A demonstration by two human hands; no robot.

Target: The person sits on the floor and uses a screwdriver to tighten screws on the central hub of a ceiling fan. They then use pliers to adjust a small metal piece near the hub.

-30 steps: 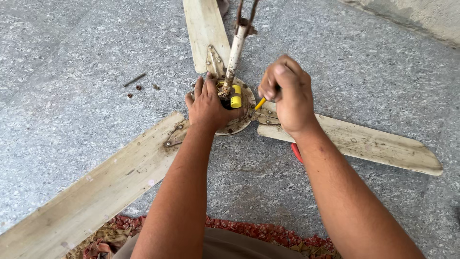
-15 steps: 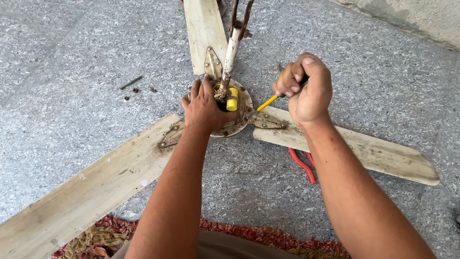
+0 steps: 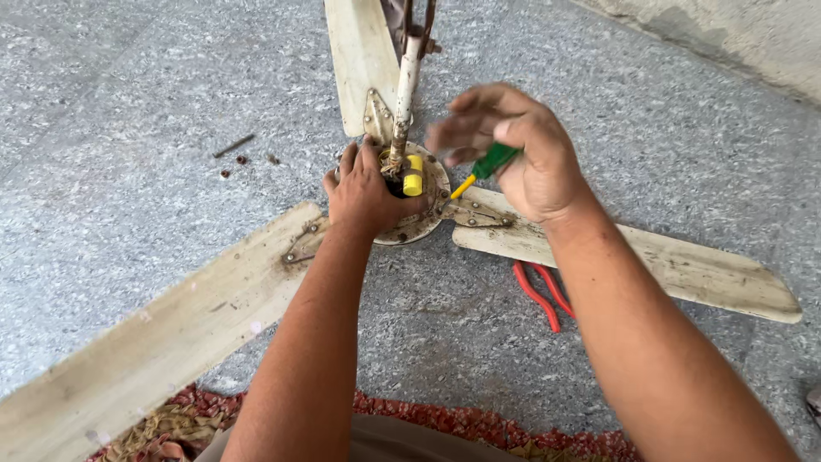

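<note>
Gripping a green-and-yellow screwdriver point(image 3: 483, 167) in our right hand point(image 3: 530, 158), fingers curled around its handle, we keep its tip aimed at the fan hub point(image 3: 419, 210) just left of that hand. Our left hand point(image 3: 363, 197) lies flat on the hub, fingers spread against its rim, beside a yellow part point(image 3: 413, 175). Pale fan blades point(image 3: 650, 261) spread outward over the grey floor point(image 3: 128, 103). Red-handled pliers point(image 3: 537, 293) lie below our right wrist.

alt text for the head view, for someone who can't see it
A left hand rests on an old ceiling fan's hub on a stone floor; the right hand holds a green-and-yellow screwdriver. Red pliers lie nearby.
</note>
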